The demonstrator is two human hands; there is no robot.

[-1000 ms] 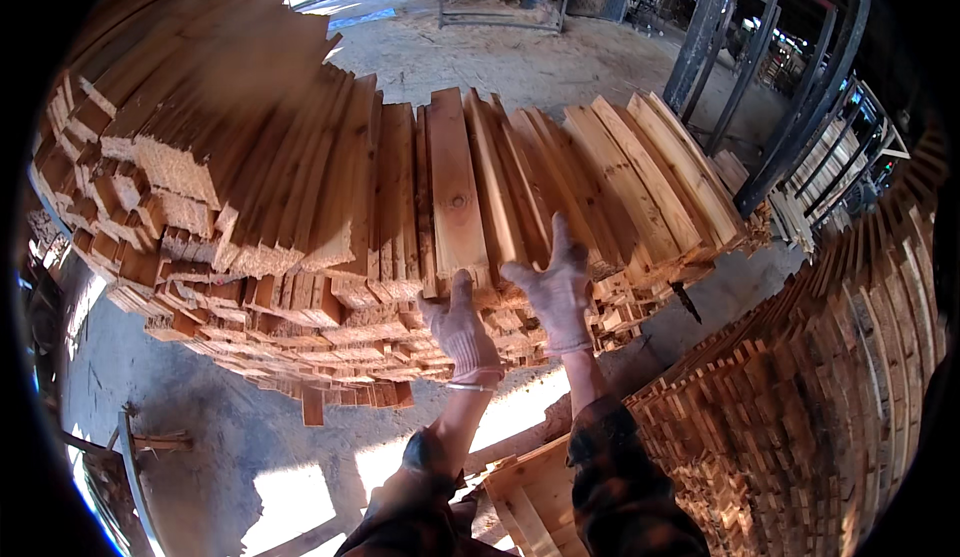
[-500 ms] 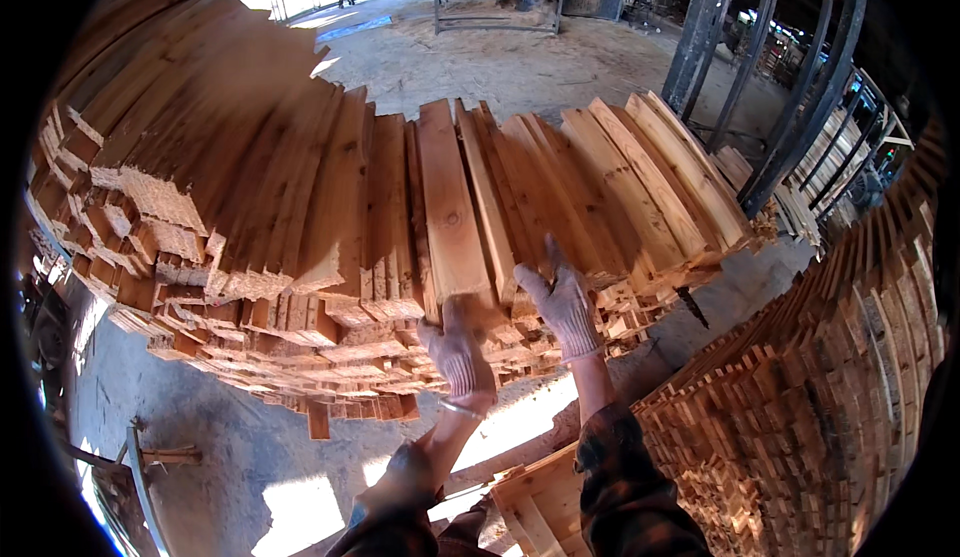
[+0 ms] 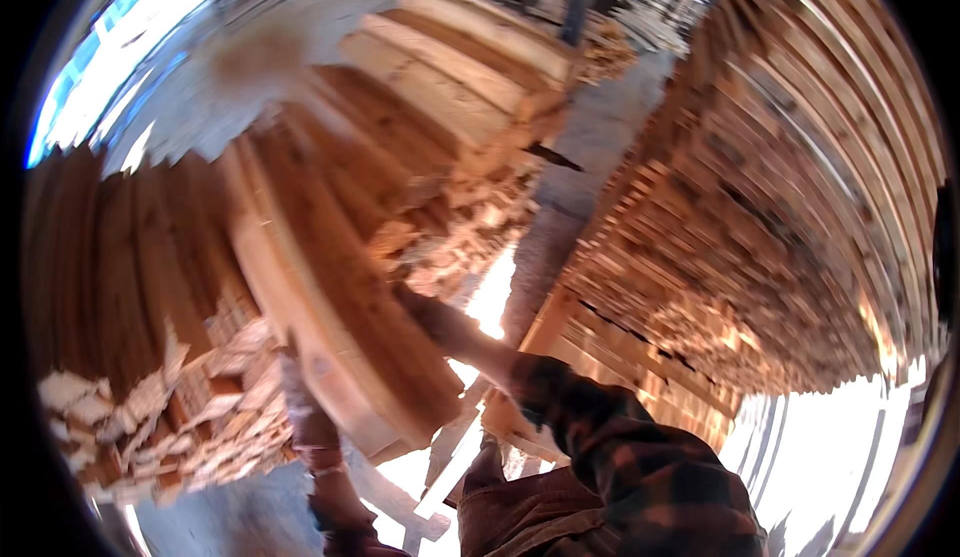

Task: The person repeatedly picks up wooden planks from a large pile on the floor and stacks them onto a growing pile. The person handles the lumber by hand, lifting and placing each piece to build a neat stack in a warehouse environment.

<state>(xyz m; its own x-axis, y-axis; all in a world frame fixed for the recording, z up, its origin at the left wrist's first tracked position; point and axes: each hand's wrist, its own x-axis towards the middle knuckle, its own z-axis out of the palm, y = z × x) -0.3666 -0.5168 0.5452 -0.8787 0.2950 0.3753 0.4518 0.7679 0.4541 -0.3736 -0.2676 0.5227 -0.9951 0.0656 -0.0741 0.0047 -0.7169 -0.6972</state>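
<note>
Head view: a bundle of sawn timber boards (image 3: 385, 357) now lies out of line with its row, near ends drawn toward the body. Half a second earlier, both hands are at the near board ends; now they flank the bundle, and the camera is turned to the right. Judged from this, the hands bear at least part of the load.

Clock positions are read from the middle of the bundle. Its long axis runs from 11 to 5 o'clock.

Left hand (image 3: 305, 407): at 7 o'clock, gripping the left side; individual fingers are blurred. Right hand (image 3: 425, 315): at 3 o'clock, gripping the right side; its fingertips are hidden by the boards. Whether the far end touches the left board stack (image 3: 150, 257), at 9 o'clock, cannot be told.

Pale boards (image 3: 450, 67) lie at 1 o'clock. A tall lumber stack (image 3: 750, 227) stands between 2 and 3 o'clock.

Containers: a crate-like wooden frame (image 3: 548, 319) sits at 3 o'clock, below the tall stack. Its contents, if any, cannot be made out.
</note>
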